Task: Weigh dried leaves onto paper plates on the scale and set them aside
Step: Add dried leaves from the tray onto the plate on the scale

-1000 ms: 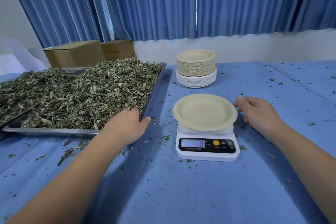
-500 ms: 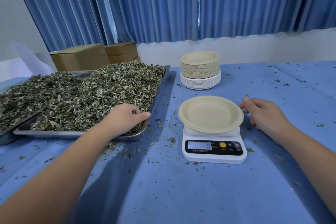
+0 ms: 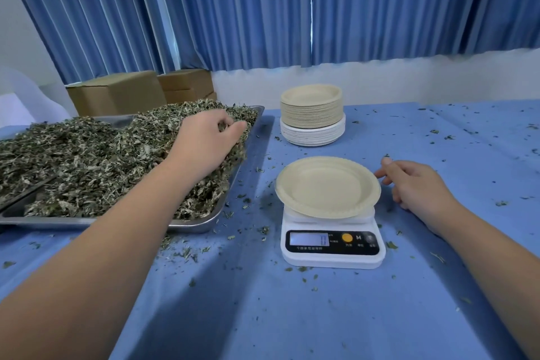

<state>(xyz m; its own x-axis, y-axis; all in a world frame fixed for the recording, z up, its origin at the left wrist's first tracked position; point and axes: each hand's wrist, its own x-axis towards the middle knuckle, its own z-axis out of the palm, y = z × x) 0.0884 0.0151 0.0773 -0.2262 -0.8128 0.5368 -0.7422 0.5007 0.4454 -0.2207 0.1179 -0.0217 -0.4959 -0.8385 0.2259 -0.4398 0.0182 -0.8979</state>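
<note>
Since the earlier frame, the left hand [image 3: 204, 145] has advanced from the near rim of the tray [image 3: 190, 225] to the far right part of the heap of dried leaves [image 3: 96, 161]. Its fingers curl down into the leaves; whether they have closed on a handful cannot be told. The right hand [image 3: 415, 187] rests on the tabletop [image 3: 292, 316] just beside the right rim of the paper plate [image 3: 327, 185], fingers loosely extended and gripping nothing; contact with the rim cannot be confirmed.

The plate sits empty on the scale [image 3: 331, 245], near the middle of the tabletop. A stack of spare plates [image 3: 312, 114] stands toward the far edge.

Handling, as a judgement: the leaves are very light, brittle and loose. Scoop them from below with cupped fingers; a pinch sheds fragments, as the crumbs scattered across the cloth suggest. The plate is light and thin; lift it by opposite rims and keep it level.

Markings: the scale panel carries a lit display, an orange button and the letter "M". Smaller print below is not legible.
</note>
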